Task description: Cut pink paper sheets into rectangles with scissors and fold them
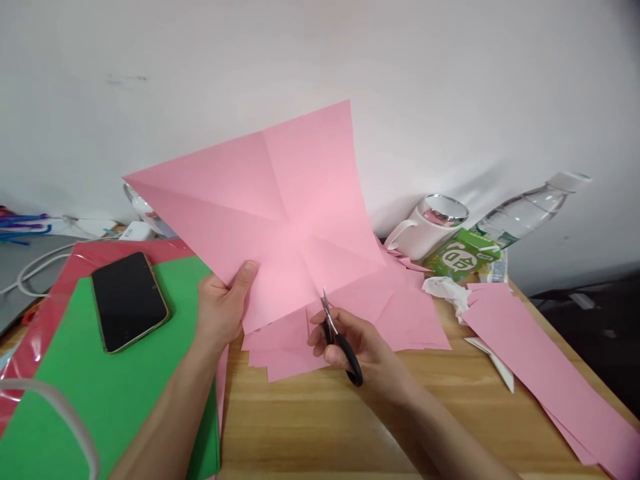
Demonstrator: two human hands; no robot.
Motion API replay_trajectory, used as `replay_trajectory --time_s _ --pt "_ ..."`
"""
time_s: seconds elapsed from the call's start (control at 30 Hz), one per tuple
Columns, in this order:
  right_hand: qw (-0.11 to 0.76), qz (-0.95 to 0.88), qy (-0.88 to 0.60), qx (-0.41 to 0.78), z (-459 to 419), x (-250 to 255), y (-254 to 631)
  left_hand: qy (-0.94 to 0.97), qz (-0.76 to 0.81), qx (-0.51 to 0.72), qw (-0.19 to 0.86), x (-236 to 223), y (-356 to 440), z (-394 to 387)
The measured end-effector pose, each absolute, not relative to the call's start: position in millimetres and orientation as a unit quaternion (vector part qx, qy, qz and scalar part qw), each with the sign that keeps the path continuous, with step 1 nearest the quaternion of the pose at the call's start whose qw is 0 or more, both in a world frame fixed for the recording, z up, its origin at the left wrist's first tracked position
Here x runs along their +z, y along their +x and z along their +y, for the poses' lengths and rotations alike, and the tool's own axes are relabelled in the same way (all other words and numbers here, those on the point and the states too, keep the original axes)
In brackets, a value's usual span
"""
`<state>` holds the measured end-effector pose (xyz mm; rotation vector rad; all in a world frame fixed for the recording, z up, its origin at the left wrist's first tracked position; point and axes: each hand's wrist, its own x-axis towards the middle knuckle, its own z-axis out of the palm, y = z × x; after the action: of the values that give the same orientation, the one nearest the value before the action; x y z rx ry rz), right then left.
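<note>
Pinching a pink sheet [295, 220] in left hand [225, 303], gripping scissors [329, 328] in right hand [367, 347], right by its near edge.

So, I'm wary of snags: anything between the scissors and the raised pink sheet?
Nothing visible: black-handled scissors in the right hand have tips by the lower edge of the creased pink sheet; contact is unclear.

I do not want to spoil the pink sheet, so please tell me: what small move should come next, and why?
Probably line up the scissors with the crease before any cut. The left grip holds the sheet near its lower left corner, and the scissors, in the right grip, have their tips by the lower edge, about where that crease meets it.
</note>
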<state>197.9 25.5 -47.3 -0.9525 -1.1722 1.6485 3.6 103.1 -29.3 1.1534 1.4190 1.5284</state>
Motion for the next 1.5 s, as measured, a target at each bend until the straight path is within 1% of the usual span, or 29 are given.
replay_trajectory --time_s 0.23,0.73,1.13,1.5 --pt "0.440 -0.464 -0.380 0.669 25.0 -47.6 200.6 0.461 0.553 0.595 0.356 -36.2 5.9 103.2" --pt "0.423 -0.480 -0.387 0.664 19.3 -37.2 202.1 0.480 0.558 0.577 0.354 -31.6 7.3 100.9" --pt "0.426 -0.477 -0.394 0.660 19.6 -36.3 200.3 0.505 0.574 0.560 0.319 -29.3 6.3 100.0" --pt "0.424 -0.483 -0.394 0.657 19.3 -34.7 200.6 0.507 0.562 0.566 0.326 -27.8 5.9 98.7"
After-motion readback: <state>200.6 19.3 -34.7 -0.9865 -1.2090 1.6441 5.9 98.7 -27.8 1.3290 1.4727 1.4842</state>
